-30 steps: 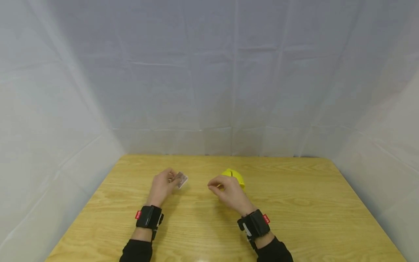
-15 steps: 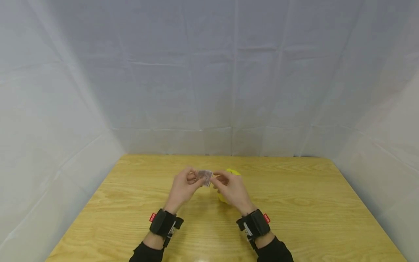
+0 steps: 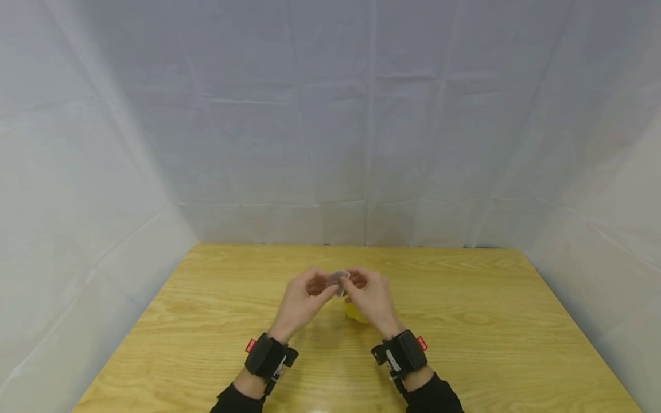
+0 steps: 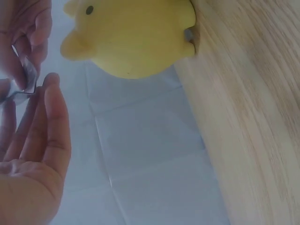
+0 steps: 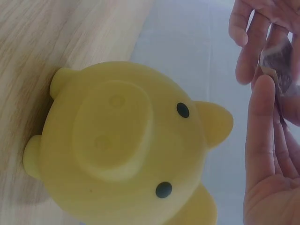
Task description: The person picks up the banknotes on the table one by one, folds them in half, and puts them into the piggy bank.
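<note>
A small, bent grey-brown banknote [image 3: 338, 279] is held up between both hands, close together over the table. My left hand [image 3: 299, 301] pinches its left side between thumb and fingers. On the right side, my right hand [image 3: 374, 298] pinches it too. The right wrist view has the banknote [image 5: 279, 63] creased, partly covered by fingers. A yellow piggy bank [image 5: 117, 131] stands upright on the table just beyond and below the right hand, which hides most of it in the head view. Its snout and black eyes show in the right wrist view.
The light wooden table [image 3: 490, 321] spreads out around the hands. White creased sheeting [image 3: 330, 143] walls it in at the back and on both sides. A black wrist strap [image 3: 271, 358] sits on each wrist.
The left hand has moved right with the banknote to meet the right hand, which now grips it as well. The banknote, flat before, is now bent. The piggy bank is more hidden.
</note>
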### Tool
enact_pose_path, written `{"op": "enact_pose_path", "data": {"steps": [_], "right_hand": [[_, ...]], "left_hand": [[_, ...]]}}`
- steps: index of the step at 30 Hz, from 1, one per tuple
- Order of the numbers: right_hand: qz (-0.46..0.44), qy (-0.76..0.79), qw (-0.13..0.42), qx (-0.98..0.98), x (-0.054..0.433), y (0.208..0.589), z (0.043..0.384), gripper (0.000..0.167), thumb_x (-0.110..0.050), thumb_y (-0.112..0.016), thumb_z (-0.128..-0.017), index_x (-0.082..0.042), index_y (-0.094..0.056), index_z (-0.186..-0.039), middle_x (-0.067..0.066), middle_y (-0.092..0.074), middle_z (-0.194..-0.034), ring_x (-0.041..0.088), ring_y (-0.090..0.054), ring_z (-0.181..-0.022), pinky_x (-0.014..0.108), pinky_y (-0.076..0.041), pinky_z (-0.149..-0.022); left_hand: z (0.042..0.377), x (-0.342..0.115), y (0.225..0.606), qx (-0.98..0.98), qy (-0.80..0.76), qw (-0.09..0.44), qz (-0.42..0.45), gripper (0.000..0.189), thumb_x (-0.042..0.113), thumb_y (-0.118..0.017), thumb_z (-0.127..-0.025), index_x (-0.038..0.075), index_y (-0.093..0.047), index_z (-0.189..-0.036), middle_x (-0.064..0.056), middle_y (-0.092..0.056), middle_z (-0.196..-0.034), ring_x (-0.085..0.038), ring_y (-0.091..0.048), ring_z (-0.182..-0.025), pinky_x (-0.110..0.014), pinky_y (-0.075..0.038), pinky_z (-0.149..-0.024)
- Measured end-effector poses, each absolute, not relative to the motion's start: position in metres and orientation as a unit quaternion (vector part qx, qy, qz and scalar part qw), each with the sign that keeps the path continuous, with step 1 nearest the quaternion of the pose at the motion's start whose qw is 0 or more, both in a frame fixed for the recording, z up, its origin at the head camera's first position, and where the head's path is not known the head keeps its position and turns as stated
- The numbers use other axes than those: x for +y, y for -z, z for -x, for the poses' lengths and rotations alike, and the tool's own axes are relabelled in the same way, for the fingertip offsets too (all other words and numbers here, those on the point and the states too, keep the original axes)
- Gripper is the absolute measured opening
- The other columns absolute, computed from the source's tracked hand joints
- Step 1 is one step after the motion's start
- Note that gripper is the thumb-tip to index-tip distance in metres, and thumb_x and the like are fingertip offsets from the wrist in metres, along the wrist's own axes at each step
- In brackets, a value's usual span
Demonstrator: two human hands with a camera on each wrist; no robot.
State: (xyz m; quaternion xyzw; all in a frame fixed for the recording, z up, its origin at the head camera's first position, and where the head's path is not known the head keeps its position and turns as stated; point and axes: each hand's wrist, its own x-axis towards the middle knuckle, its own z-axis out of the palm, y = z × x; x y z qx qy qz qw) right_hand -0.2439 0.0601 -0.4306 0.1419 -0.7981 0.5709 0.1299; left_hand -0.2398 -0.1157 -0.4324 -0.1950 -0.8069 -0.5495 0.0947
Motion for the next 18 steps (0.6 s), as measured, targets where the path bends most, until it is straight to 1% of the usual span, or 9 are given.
{"op": "enact_pose_path", "data": {"steps": [2,4,6,8,11,14,18], "right_hand": [[-0.134,-0.576,0.138,-0.795,0.0609,0.4307,0.2443,0.019,-0.015,-0.068,-0.092,-0.005,-0.072,-0.108,0.010,-0.071,-0.082,0.018,-0.068,-0.065,0.028,-0.058,-0.054],[-0.130,-0.579,0.143,-0.792,0.0616,0.4304,0.2443,0.019,-0.016,-0.069,-0.092,-0.005,-0.072,-0.108,0.010,-0.072,-0.082,0.016,-0.068,-0.063,0.028,-0.057,-0.053],[-0.134,-0.583,0.143,-0.789,0.0622,0.4302,0.2449,0.019,-0.017,-0.069,-0.092,-0.006,-0.073,-0.108,0.011,-0.072,-0.083,0.015,-0.067,-0.063,0.030,-0.058,-0.053],[-0.142,-0.592,0.131,-0.782,0.0628,0.4302,0.2455,0.020,-0.019,-0.069,-0.093,-0.007,-0.072,-0.109,0.010,-0.073,-0.086,0.015,-0.068,-0.067,0.033,-0.059,-0.056],[-0.158,-0.612,0.101,-0.768,0.0640,0.4300,0.2464,0.022,-0.019,-0.068,-0.093,-0.009,-0.071,-0.112,0.012,-0.073,-0.092,0.021,-0.070,-0.073,0.037,-0.060,-0.061],[-0.167,-0.631,0.065,-0.755,0.0641,0.4256,0.2445,0.026,-0.016,-0.066,-0.094,-0.005,-0.068,-0.118,0.016,-0.072,-0.098,0.029,-0.071,-0.082,0.043,-0.060,-0.067],[-0.176,-0.634,0.047,-0.751,0.0640,0.4248,0.2456,0.026,-0.013,-0.066,-0.094,-0.006,-0.068,-0.119,0.015,-0.072,-0.100,0.026,-0.072,-0.084,0.040,-0.061,-0.069]], "left_hand": [[0.2390,-0.1153,0.4324,-0.809,0.543,0.099,0.203,0.017,0.032,-0.068,-0.093,0.025,-0.071,-0.108,0.004,-0.072,-0.107,-0.014,-0.069,-0.097,-0.034,-0.056,-0.086],[0.2387,-0.1149,0.4326,-0.809,0.542,0.099,0.205,0.020,0.032,-0.065,-0.094,0.025,-0.072,-0.111,0.004,-0.072,-0.110,-0.014,-0.069,-0.098,-0.035,-0.056,-0.087],[0.2386,-0.1147,0.4329,-0.810,0.542,0.102,0.199,0.020,0.029,-0.065,-0.095,0.022,-0.072,-0.112,0.003,-0.072,-0.111,-0.014,-0.069,-0.099,-0.035,-0.056,-0.086],[0.2388,-0.1143,0.4333,-0.813,0.541,0.107,0.189,0.020,0.024,-0.066,-0.095,0.019,-0.073,-0.113,0.000,-0.073,-0.111,-0.016,-0.070,-0.099,-0.034,-0.056,-0.085],[0.2396,-0.1133,0.4335,-0.820,0.533,0.116,0.171,0.020,0.017,-0.066,-0.094,0.013,-0.073,-0.112,-0.004,-0.074,-0.109,-0.020,-0.071,-0.097,-0.032,-0.056,-0.083],[0.2407,-0.1147,0.4348,-0.822,0.528,0.127,0.170,0.019,0.018,-0.067,-0.093,0.017,-0.074,-0.111,-0.001,-0.075,-0.104,-0.017,-0.071,-0.093,-0.030,-0.056,-0.080],[0.2420,-0.1181,0.4375,-0.815,0.526,0.147,0.192,0.018,0.028,-0.069,-0.092,0.026,-0.075,-0.108,0.006,-0.075,-0.101,-0.010,-0.070,-0.090,-0.027,-0.056,-0.079]]}}
